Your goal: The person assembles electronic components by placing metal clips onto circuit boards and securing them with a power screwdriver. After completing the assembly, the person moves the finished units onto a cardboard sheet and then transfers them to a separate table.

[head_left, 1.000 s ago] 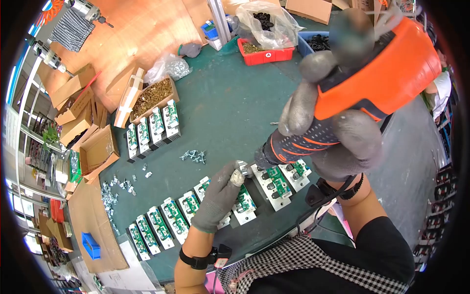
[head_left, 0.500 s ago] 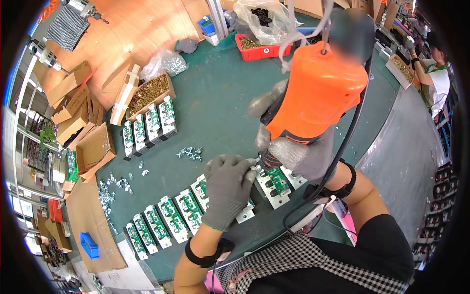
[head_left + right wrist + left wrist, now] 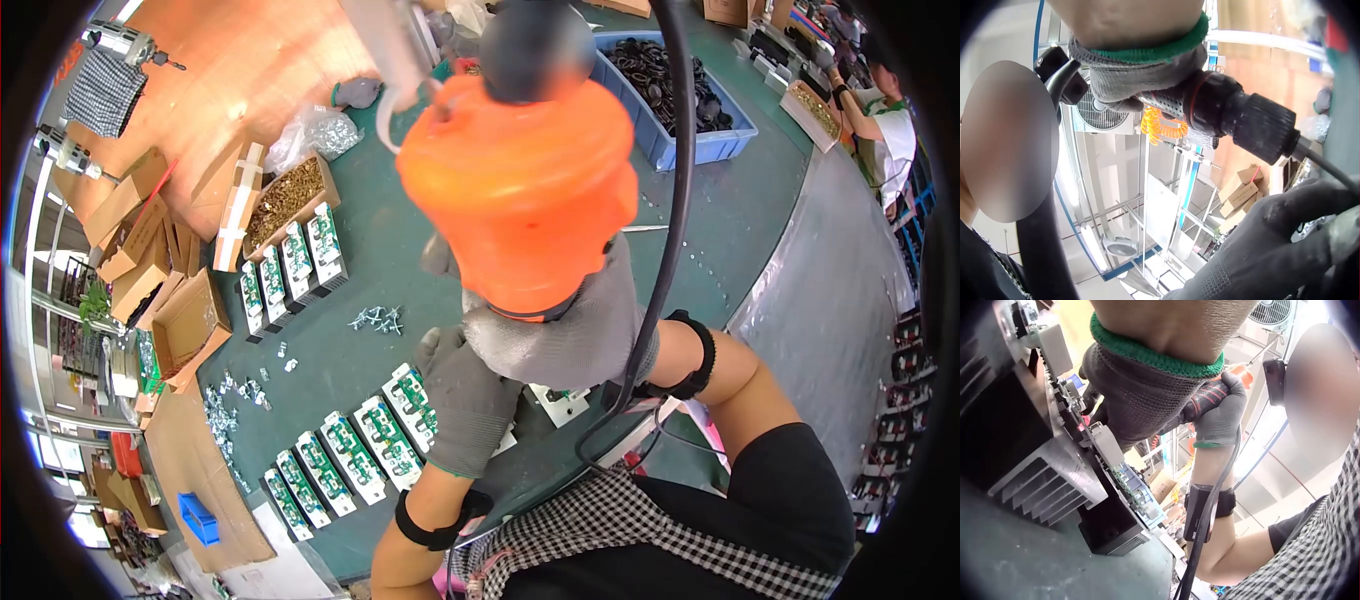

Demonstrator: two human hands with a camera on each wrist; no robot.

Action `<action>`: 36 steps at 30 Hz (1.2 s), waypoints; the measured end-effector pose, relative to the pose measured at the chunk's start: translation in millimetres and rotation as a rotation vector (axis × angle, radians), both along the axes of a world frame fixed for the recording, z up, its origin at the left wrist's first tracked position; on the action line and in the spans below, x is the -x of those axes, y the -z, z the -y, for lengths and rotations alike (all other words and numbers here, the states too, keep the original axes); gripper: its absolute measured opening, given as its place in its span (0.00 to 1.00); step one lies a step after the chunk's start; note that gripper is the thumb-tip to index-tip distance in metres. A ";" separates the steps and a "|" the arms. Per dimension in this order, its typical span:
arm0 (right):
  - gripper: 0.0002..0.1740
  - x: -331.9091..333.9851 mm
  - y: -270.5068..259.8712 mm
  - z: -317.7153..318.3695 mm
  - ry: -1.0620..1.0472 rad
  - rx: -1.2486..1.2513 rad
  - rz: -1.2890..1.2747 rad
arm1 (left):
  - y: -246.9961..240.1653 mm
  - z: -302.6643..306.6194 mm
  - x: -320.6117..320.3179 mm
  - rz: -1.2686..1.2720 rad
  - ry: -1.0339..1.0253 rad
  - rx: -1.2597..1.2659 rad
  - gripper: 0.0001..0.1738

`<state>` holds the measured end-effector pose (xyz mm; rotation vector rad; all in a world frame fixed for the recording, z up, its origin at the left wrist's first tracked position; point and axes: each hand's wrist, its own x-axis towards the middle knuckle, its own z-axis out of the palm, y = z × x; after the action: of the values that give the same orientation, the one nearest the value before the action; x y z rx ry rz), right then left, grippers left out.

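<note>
My gloved right hand (image 3: 560,345) grips an orange and black power screwdriver (image 3: 520,190), its rear end toward the head camera. In the right wrist view the thin bit (image 3: 1329,170) runs from the chuck (image 3: 1265,128) to the fingertips of my gloved left hand (image 3: 1254,250). The left hand (image 3: 465,395) is low over a row of green circuit boards on metal plates (image 3: 345,450); I cannot tell whether it pinches anything. A finned heat sink (image 3: 1054,481) is close beside it in the left wrist view. One more plate (image 3: 560,405) shows partly under the right hand.
Four more boards on heat sinks (image 3: 290,265) stand further back, by a carton of brass-coloured parts (image 3: 290,200). Loose screws (image 3: 377,320) and small metal pieces (image 3: 225,410) lie on the green table. A blue bin of black parts (image 3: 665,150) is at the back. A black cable (image 3: 680,190) hangs beside the screwdriver.
The screwdriver has swung left from its tilted position, and its rear end now faces the head camera. The left hand, which showed a small metal piece at its fingertips, has turned back-up beside the right hand.
</note>
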<state>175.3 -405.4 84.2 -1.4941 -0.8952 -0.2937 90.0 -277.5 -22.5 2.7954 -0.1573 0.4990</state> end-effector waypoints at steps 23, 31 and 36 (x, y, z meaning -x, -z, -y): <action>0.19 0.4 -2.1 3.3 -0.041 -0.137 -0.087 | 7.9 -19.8 -31.4 -0.340 0.360 -0.055 0.29; 0.31 1.1 -2.5 2.1 -0.076 -0.080 -0.134 | -9.7 -13.0 -23.7 -0.361 0.297 0.049 0.29; 0.30 0.7 0.3 4.1 -0.090 -0.101 -0.151 | -2.8 -6.8 -6.9 -0.108 0.052 0.051 0.30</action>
<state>174.6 -409.5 83.9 -1.3601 -0.8121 -0.1551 96.8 -270.7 -19.6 2.7523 -0.1904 0.3344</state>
